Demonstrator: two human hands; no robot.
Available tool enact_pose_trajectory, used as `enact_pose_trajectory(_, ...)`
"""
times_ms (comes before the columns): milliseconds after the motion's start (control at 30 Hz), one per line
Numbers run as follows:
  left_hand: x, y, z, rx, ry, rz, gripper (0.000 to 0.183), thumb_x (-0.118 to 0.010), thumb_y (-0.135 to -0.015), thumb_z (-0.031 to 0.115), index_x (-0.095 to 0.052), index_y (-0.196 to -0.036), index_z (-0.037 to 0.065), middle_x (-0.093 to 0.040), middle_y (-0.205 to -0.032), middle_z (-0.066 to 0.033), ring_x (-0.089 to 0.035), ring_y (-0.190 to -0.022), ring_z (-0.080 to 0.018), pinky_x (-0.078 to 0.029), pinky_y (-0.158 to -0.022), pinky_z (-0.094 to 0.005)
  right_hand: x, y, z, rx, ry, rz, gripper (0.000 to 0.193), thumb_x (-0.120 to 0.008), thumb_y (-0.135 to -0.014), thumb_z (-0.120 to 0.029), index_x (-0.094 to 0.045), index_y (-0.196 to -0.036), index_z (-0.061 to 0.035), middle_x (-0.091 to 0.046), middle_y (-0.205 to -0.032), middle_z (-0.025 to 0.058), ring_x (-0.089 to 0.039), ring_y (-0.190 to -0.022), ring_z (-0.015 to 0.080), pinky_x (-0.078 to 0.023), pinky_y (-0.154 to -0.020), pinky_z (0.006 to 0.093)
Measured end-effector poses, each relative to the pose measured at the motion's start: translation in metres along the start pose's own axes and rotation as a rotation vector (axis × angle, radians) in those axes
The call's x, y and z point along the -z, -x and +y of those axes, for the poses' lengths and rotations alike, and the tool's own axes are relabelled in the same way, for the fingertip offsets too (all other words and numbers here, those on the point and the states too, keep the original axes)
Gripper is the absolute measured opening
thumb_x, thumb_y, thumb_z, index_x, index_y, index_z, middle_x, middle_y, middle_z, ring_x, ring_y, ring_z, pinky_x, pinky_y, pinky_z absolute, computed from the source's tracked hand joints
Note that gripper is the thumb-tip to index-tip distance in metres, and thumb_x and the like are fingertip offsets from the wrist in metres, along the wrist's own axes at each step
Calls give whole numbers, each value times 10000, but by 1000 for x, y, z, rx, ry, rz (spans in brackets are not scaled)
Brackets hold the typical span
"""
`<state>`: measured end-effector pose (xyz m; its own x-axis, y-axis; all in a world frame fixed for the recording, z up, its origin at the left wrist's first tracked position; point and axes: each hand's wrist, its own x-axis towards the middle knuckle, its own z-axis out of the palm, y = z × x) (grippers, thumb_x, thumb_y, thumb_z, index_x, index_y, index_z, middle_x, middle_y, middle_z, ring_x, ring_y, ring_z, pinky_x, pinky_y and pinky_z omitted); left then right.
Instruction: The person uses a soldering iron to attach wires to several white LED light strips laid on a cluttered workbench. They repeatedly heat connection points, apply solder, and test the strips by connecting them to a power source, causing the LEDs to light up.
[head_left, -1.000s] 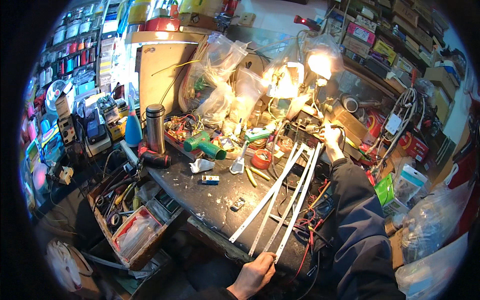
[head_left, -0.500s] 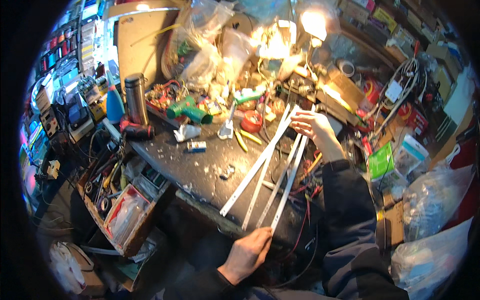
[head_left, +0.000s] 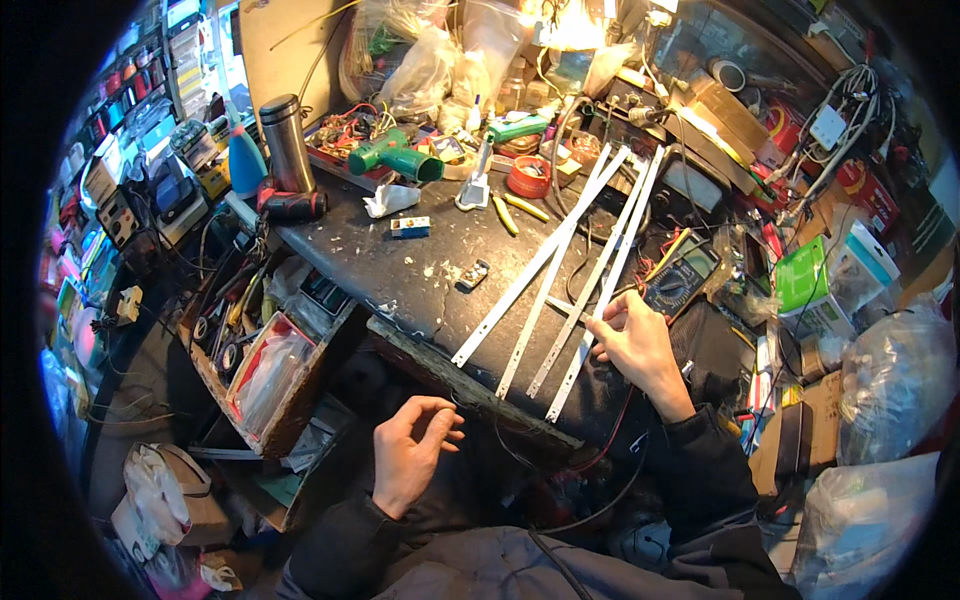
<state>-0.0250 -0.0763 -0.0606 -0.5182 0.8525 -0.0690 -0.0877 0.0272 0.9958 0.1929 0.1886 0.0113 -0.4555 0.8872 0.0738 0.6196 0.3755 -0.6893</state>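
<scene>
Several long, narrow white strips (head_left: 540,268) with small dark dots lie fanned across the dark bench, their near ends close to its front edge. Beside the rightmost strip (head_left: 604,312) is my right hand (head_left: 640,348), fingers loosely bent and apart; whether a fingertip touches the strip I cannot tell. My left hand (head_left: 412,452) hangs in front of the bench edge, holding nothing, with its fingers loosely bent and the thumb apart. A black multimeter (head_left: 674,282) lies right of the strips. Left of them is a small dark part (head_left: 473,275).
Yellow-handled pliers (head_left: 518,212), a red tape roll (head_left: 529,177), a green heat gun (head_left: 397,160) and a steel flask (head_left: 287,145) stand or lie along the back. An open drawer (head_left: 300,375) of tools juts out at left. Plastic bags (head_left: 895,385) crowd the right side.
My left hand has let go of the strips' near ends and moved left. My right hand has come down from their far ends toward me. The view has shifted.
</scene>
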Motion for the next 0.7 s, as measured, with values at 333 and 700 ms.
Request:
enact_pose_trajectory(333,-75,-51,36,-701,-638,-78,304,-865,-916,82,-729,-1179,12,-751,-1051,-186,-747,-934,-392,-599,-810,-442,-27,-4,12,87,38,112,358,-900,-924,-112,-604,-1062,34,-772,-817,108,-770,-668,142,-620,-589,282)
enact_pose_trajectory(700,-77,-74,44,-412,-399,-324,274,-761,-1005,126,-733,-1226,-34,-783,-1031,-199,-782,-824,-312,-610,-753,-414,-13,3,0,-162,-694,-58,335,-890,-970,-103,-598,-1114,-24,-750,-967,83,-767,-833,152,-636,-649,277)
